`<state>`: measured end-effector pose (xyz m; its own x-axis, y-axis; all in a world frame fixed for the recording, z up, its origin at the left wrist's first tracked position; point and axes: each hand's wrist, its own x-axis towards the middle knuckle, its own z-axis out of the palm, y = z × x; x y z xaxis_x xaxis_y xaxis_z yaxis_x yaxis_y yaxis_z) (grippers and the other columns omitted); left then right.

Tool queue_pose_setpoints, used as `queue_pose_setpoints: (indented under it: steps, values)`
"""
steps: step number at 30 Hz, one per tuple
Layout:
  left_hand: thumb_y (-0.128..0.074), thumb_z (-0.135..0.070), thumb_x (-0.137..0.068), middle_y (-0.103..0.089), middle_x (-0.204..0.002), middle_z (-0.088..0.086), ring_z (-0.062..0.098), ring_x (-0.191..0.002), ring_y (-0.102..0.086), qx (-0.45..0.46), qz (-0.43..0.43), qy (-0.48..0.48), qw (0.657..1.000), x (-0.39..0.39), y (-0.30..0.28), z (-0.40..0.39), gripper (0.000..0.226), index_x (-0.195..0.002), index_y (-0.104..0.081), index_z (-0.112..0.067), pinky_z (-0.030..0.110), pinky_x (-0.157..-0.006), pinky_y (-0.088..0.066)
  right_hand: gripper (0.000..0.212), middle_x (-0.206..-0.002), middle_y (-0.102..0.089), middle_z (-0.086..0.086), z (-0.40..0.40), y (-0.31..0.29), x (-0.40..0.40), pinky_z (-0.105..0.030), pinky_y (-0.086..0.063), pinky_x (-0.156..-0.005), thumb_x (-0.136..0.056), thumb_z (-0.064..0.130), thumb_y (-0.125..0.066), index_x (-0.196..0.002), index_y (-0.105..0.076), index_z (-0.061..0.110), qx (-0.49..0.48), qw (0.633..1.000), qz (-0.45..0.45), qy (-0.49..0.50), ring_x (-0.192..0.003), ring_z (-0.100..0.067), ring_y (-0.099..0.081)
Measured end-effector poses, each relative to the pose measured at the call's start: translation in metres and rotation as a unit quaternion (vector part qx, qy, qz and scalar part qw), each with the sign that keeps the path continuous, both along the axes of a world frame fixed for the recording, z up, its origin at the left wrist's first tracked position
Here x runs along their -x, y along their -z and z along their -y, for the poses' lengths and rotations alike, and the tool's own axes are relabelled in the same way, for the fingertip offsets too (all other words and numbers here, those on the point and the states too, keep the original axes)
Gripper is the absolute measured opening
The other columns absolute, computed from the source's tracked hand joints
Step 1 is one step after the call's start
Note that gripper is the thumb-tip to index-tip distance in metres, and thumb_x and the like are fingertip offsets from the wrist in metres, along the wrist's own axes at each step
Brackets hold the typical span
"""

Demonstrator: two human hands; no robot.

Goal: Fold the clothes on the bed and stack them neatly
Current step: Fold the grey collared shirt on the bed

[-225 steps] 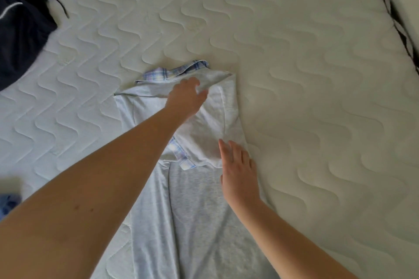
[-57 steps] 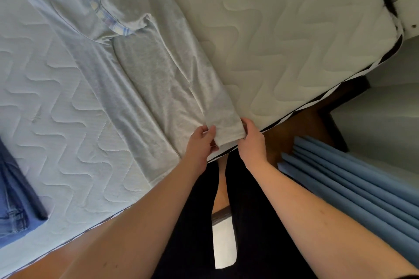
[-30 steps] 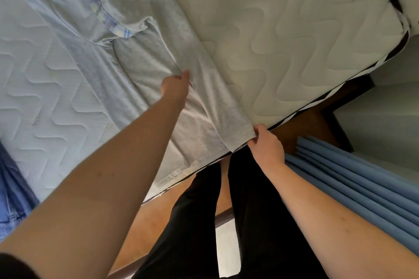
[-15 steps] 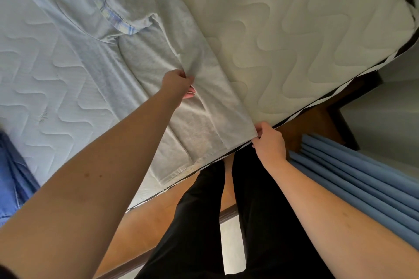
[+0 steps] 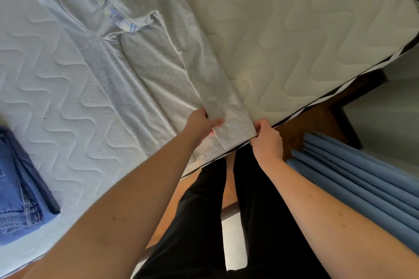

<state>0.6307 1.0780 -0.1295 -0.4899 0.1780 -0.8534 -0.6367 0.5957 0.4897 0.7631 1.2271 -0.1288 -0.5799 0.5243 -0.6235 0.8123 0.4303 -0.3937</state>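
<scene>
A bare mattress [image 5: 294,29] fills the upper part of the head view, from 9 o'clock round to 2 o'clock. Its quilted cover carries wavy stitched lines; the side toward 9 o'clock looks cool and bluish, the side toward 1 o'clock warmer and cream. A dark piped edge [image 5: 340,88] runs along its rim, slanting from 6 o'clock up to 3 o'clock. Below that rim shows a brown wooden bed frame [image 5: 301,120], and brown wooden floor [image 5: 167,219] toward 6 o'clock. At 4 o'clock hang pleated blue curtains [image 5: 362,179]. Beyond them, at 3 o'clock, a pale grey wall [image 5: 385,124] stands in shade.
</scene>
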Motion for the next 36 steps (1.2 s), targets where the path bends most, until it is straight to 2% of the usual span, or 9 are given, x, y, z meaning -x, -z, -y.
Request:
queue_pose_setpoints:
  steps: [4,10,13,19,22,26,32,34,36]
  values:
    - [-0.077,-0.029,-0.081,-0.074,-0.094,0.001,0.019,-0.080,-0.072,0.086,-0.089,-0.006,0.992,-0.022,0.004,0.002,0.027,-0.102,-0.069,-0.013,0.042,-0.079,-0.060,0.008,-0.082,-0.063,-0.003,-0.005,0.000,-0.004,-0.044,-0.055,-0.069,-0.092,0.019,-0.057,-0.094,-0.049,0.021,0.025,0.999,0.012,0.033,-0.073,-0.027,-0.065]
    - [-0.061,-0.059,-0.085,-0.069,-0.055,-0.009,0.005,-0.056,-0.068,0.174,-0.091,0.166,0.966,-0.022,-0.002,0.006,0.039,-0.073,-0.060,-0.022,0.029,-0.066,-0.055,0.024,-0.096,-0.054,0.002,-0.012,-0.008,-0.004,-0.035,-0.047,-0.068,-0.086,0.020,-0.062,-0.105,-0.047,0.020,0.047,0.999,-0.002,0.017,-0.081,-0.021,-0.056]
    - [-0.055,-0.059,-0.088,-0.066,-0.051,-0.008,0.002,-0.046,-0.061,0.183,-0.139,0.143,0.963,-0.004,-0.005,0.013,0.043,-0.072,-0.059,-0.020,0.024,-0.054,-0.044,0.031,-0.109,-0.045,0.001,-0.010,-0.015,-0.002,-0.037,-0.046,-0.071,-0.084,0.015,-0.060,-0.109,-0.043,0.022,0.034,0.999,-0.033,-0.002,-0.083,-0.020,-0.051]
    - [-0.054,-0.036,-0.094,-0.071,-0.072,-0.003,0.011,-0.062,-0.069,0.073,-0.161,-0.029,0.984,0.049,-0.012,0.032,0.022,-0.086,-0.062,-0.017,0.038,-0.070,-0.058,0.032,-0.097,-0.044,0.007,0.005,-0.026,0.052,-0.031,-0.043,-0.070,-0.082,0.010,-0.053,-0.110,-0.046,0.025,0.045,0.992,-0.115,-0.033,-0.080,-0.015,-0.049]
    - [-0.052,-0.030,-0.096,-0.072,-0.078,-0.003,0.012,-0.070,-0.069,0.039,-0.173,-0.078,0.981,0.076,-0.018,0.043,0.017,-0.090,-0.063,-0.018,0.042,-0.080,-0.058,0.032,-0.102,-0.051,0.005,0.020,-0.030,0.096,-0.032,-0.048,-0.078,-0.089,0.014,-0.052,-0.120,-0.052,0.020,0.058,0.987,-0.131,-0.074,-0.086,-0.012,-0.055]
    - [-0.051,-0.024,-0.098,-0.072,-0.085,0.001,0.017,-0.078,-0.071,0.008,-0.162,-0.151,0.975,0.114,-0.028,0.059,0.014,-0.091,-0.062,-0.018,0.045,-0.088,-0.056,0.025,-0.103,-0.061,-0.002,0.040,-0.038,0.151,-0.033,-0.047,-0.085,-0.090,0.009,-0.053,-0.114,-0.060,0.011,0.038,0.974,-0.186,-0.125,-0.095,-0.020,-0.061]
    - [-0.052,-0.032,-0.098,-0.071,-0.096,-0.004,0.003,-0.072,-0.068,0.021,-0.236,-0.221,0.946,0.189,-0.029,0.078,0.009,-0.099,-0.060,-0.027,0.020,-0.069,-0.055,0.019,-0.102,-0.064,-0.009,0.057,-0.026,0.228,-0.019,-0.039,-0.080,-0.088,0.005,-0.058,-0.106,-0.063,0.006,0.025,0.956,-0.245,-0.158,-0.094,-0.021,-0.064]
    - [-0.055,-0.039,-0.095,-0.068,-0.097,-0.009,0.000,-0.071,-0.063,0.065,-0.280,-0.223,0.931,0.223,-0.028,0.082,0.011,-0.101,-0.058,-0.031,0.011,-0.056,-0.046,0.021,-0.106,-0.061,-0.009,0.057,-0.021,0.255,-0.023,-0.042,-0.082,-0.088,0.006,-0.059,-0.110,-0.061,0.007,0.034,0.953,-0.249,-0.171,-0.097,-0.022,-0.062]
    - [-0.058,-0.045,-0.091,-0.063,-0.110,-0.008,0.003,-0.085,-0.061,0.112,-0.309,-0.214,0.920,0.263,-0.026,0.083,0.034,-0.119,-0.056,-0.027,0.013,-0.062,-0.046,0.027,-0.109,-0.059,-0.010,0.055,-0.017,0.282,-0.031,-0.045,-0.086,-0.088,0.010,-0.060,-0.116,-0.059,0.007,0.036,0.951,-0.241,-0.191,-0.099,-0.025,-0.060]
